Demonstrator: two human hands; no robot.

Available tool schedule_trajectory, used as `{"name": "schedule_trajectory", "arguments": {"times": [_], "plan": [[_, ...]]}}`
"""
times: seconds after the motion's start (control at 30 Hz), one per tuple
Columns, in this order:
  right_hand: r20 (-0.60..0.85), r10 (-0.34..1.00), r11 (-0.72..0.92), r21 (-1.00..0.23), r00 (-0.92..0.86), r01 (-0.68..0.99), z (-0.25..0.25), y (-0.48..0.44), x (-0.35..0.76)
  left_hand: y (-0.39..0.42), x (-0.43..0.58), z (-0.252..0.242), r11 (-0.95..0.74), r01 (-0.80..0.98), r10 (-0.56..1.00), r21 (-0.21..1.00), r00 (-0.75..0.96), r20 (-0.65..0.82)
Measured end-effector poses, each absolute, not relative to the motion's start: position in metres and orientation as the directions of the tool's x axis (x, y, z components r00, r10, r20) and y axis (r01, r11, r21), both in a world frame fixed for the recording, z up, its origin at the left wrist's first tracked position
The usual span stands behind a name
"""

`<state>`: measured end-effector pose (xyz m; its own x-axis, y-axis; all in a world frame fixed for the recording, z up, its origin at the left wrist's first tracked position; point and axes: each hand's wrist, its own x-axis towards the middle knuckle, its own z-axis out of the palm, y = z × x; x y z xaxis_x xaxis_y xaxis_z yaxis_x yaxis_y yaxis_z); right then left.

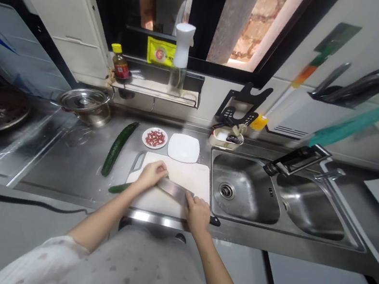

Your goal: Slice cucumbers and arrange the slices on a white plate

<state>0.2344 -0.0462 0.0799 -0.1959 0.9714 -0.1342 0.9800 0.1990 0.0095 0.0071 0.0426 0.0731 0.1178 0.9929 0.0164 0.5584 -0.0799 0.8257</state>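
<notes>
Over the white cutting board (149,202), my right hand (198,213) is closed on a knife (174,190) with a wide metal blade. My left hand (152,174) is closed at the far end of the blade, its fingertips pinched together; what they hold is too small to make out. A cucumber piece (118,188) lies at the board's left edge, partly behind my left forearm. Farther left a whole cucumber (118,149) rests on the steel counter. Behind the board are a small plate of chopped red and white bits (155,138) and a white rectangular plate (184,148).
A double sink (247,186) with a black faucet (296,161) is on the right. At the back left stands a lidded steel pot (88,103). Above the counter, a wall rack (154,92) holds bottles. A black-handled utensil (214,221) touches the board's lower right corner.
</notes>
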Motion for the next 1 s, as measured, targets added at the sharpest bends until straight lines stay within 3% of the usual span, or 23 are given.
{"name": "schedule_trajectory", "arguments": {"times": [0.17,0.33,0.57,0.83,1.0], "plan": [[-0.159,0.975,0.158,-0.001,-0.156,0.987,0.077,-0.049,0.241,0.064,-0.024,0.030,0.180,0.490,0.969,0.853,-0.237,-0.068],[-0.161,0.976,0.144,-0.014,-0.144,0.990,0.075,-0.049,0.244,0.078,-0.049,-0.003,0.368,0.488,0.902,0.792,-0.394,-0.177],[-0.158,0.977,0.140,-0.036,-0.144,0.989,0.074,-0.047,0.245,0.098,-0.054,-0.009,0.413,0.519,0.885,0.749,-0.423,-0.195],[-0.135,0.980,0.146,-0.023,-0.148,0.989,0.075,-0.046,0.248,0.116,-0.051,0.005,0.448,0.699,0.888,0.557,-0.419,-0.189],[-0.138,0.982,0.125,-0.016,-0.126,0.992,0.074,-0.047,0.251,0.117,-0.051,0.004,0.424,0.749,0.902,0.509,-0.398,-0.167]]}}
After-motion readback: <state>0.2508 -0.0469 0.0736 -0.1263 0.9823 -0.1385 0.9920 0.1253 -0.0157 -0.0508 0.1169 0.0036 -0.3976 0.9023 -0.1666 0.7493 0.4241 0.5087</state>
